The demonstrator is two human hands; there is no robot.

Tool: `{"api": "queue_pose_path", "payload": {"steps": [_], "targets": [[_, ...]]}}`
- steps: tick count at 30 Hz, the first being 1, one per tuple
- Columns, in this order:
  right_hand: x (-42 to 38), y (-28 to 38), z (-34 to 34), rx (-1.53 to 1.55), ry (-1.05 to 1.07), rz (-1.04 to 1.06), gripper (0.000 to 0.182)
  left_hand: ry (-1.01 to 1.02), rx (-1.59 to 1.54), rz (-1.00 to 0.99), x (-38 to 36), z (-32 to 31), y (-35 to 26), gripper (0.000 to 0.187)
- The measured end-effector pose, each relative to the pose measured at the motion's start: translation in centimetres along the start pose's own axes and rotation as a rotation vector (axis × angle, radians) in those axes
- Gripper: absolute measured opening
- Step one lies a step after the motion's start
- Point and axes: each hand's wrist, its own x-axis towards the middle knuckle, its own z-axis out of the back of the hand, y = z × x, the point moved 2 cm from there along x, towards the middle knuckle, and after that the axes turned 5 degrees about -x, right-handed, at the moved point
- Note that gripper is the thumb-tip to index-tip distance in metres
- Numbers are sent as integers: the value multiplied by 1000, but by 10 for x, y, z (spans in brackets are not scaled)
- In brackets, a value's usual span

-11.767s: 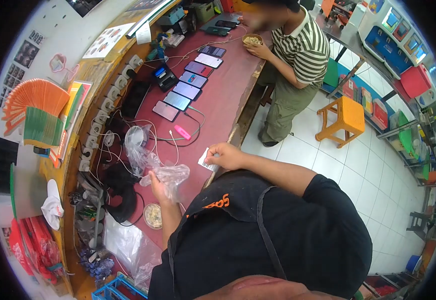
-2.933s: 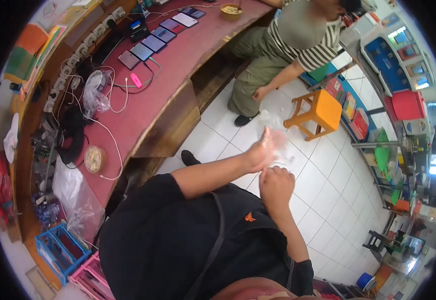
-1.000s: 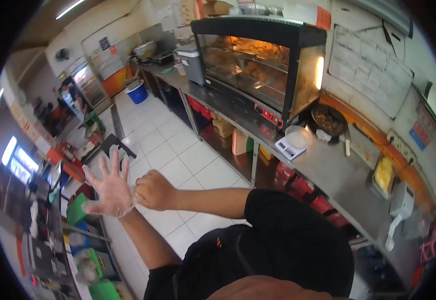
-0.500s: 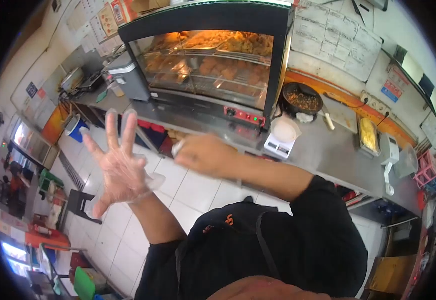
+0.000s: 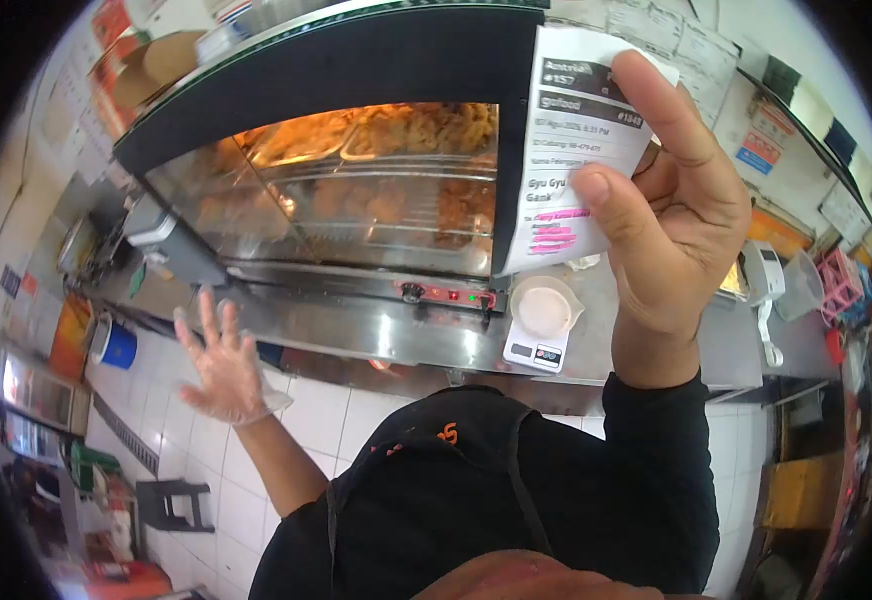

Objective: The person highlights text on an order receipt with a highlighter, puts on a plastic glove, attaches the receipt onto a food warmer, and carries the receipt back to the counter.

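Note:
Raised close in front of me, my right hand (image 5: 671, 215) is bare and pinches a white printed order receipt (image 5: 556, 165) between thumb and fingers. Pink highlighter marks part of its lower lines. My left hand (image 5: 224, 365) wears a thin clear plastic glove; its fingers are spread and it holds nothing. It hovers over the floor, left of the steel counter's front edge. Behind the receipt stands a lit glass warming cabinet (image 5: 336, 190) with trays of fried food. A digital scale (image 5: 534, 350) carrying a pale round bowl (image 5: 543, 308) sits below the receipt.
The steel counter (image 5: 356, 330) runs across in front of me. A grey box-shaped appliance (image 5: 171, 240) stands left of the cabinet. To the right are a label printer (image 5: 764, 275), a clear container (image 5: 801, 285) and pink baskets (image 5: 841, 285). A black stool (image 5: 174, 505) stands on the tiled floor.
My right hand has risen from beside the left hand and now holds the receipt up before me. My left hand has lowered, still spread. My view has shifted closer to the cabinet.

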Motion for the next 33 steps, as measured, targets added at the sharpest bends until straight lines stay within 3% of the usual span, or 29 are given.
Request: {"api": "queue_pose_path", "payload": {"steps": [1, 3, 5, 9, 13, 21, 33], "targets": [[5, -1, 3, -28, -13, 2, 52, -14, 12, -11, 8, 10, -6, 97], [17, 4, 3, -73, 159, -59, 50, 6, -3, 20, 28, 28, -14, 94], [21, -3, -5, 32, 54, -141, 50, -7, -17, 10, 49, 47, -22, 93], [29, 8, -24, 309, 80, -423, 56, 43, -91, 61, 89, 79, -27, 88], [37, 9, -42, 368, 97, -520, 63, 63, -155, 110, 117, 103, -19, 84], [39, -12, -72, 332, -31, -489, 66, 44, -198, 222, 131, 149, -19, 85], [41, -32, -98, 282, -7, -478, 63, 0, -172, 231, 138, 205, -43, 80]]}}
